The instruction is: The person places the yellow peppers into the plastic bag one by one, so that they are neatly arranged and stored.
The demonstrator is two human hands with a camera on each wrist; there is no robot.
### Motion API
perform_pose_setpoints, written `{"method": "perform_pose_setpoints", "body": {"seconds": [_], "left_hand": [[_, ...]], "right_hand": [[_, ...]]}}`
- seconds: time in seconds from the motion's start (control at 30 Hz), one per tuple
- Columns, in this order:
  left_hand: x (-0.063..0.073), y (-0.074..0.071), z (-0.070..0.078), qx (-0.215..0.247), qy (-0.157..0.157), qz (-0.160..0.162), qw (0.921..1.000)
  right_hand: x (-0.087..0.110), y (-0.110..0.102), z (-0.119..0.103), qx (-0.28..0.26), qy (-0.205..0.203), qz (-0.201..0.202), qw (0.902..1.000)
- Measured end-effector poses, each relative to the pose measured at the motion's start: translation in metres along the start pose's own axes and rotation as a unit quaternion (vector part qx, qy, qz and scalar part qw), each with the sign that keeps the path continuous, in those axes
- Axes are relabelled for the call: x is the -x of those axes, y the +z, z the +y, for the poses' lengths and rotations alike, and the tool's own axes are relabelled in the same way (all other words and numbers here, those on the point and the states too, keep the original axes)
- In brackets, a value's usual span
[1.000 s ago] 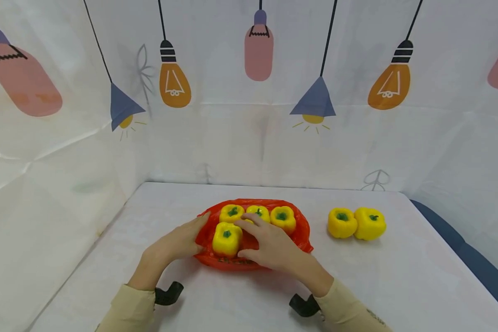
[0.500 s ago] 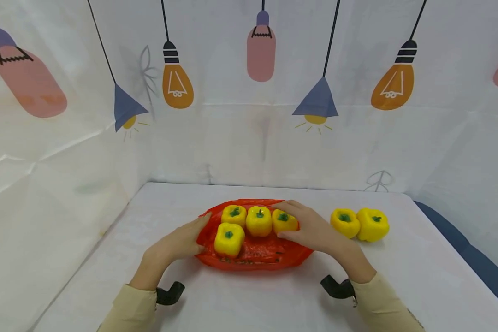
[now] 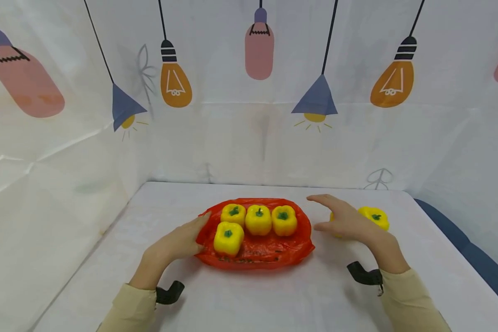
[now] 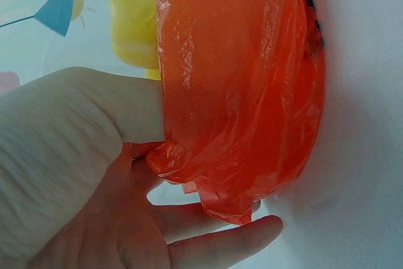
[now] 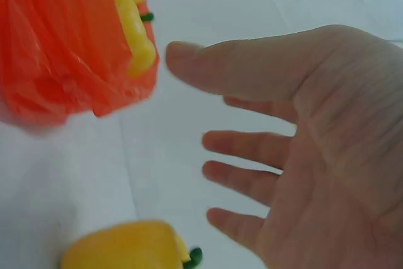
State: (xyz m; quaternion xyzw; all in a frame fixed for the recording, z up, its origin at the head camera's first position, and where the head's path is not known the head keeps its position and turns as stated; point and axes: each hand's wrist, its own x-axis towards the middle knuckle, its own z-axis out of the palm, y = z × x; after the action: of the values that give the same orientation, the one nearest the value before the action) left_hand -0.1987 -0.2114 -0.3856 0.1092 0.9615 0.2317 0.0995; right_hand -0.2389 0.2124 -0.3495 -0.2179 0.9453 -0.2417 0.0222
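Note:
A red plastic bag [image 3: 265, 258] lies spread open on the table, with several yellow bell peppers [image 3: 258, 220] in it. At the bag's left end, my left hand [image 3: 180, 240] holds the edge. In the left wrist view the thumb goes inside the red plastic while the fingers [image 4: 220, 244] stay outside. To the right of the bag, my right hand [image 3: 348, 221] hovers with fingers apart and nothing in them. It partly covers two loose yellow bell peppers [image 3: 374, 216]; one shows low in the right wrist view, below the fingers.
The white tabletop [image 3: 240, 299] meets a white sheet [image 3: 232, 138] printed with lamps at the back and left. Something dark blue [image 3: 448, 230] stands past the right edge. A black curved piece [image 3: 170, 293] sticks out at each wrist.
My right hand has moved right, from over the peppers in the bag to beside the two loose peppers. The pepper it was over now sits uncovered in the bag. My left hand stays put.

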Motion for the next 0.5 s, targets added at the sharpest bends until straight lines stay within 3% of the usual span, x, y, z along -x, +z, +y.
{"method": "perform_pose_setpoints", "body": {"seconds": [0.23, 0.5], "left_hand": [[0.001, 0.000, -0.001, -0.003, 0.008, -0.001, 1.0000], [-0.001, 0.000, 0.000, -0.003, 0.013, -0.002, 0.9999]], "right_hand": [[0.008, -0.014, 0.019, 0.016, 0.021, -0.033, 0.9991], [0.006, -0.013, 0.029, 0.057, 0.046, -0.050, 0.9961]]}}
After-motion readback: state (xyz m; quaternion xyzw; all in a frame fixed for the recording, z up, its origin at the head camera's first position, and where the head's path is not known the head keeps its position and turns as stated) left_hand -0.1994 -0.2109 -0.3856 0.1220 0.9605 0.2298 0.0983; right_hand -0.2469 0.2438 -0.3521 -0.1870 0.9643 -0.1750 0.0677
